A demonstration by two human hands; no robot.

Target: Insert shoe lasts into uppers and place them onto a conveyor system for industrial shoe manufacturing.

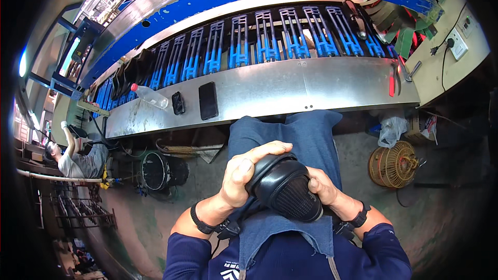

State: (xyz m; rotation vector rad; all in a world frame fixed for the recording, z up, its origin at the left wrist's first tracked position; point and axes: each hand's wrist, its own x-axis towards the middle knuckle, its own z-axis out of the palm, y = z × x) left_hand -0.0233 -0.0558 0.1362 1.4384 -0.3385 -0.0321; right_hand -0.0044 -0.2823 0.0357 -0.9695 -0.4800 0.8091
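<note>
A black shoe (290,193) is held over my lap, its perforated toe turned toward my body. My left hand (244,176) wraps the shoe's left side, with fingers reaching over the far end and the thumb bent. On the other side, my right hand (322,185) grips the shoe with its thumb on top; the other fingers are hidden beneath. A blue-grey apron (290,135) covers my thighs under the shoe.
Ahead runs a metal bench (259,85) carrying a black phone (208,100), a small black item (178,102), a plastic bottle (150,96) and red-handled pliers (392,84). Blue racks (239,46) stand behind. A black bucket (155,171), a wicker basket (392,166) and a seated person (83,161) flank me.
</note>
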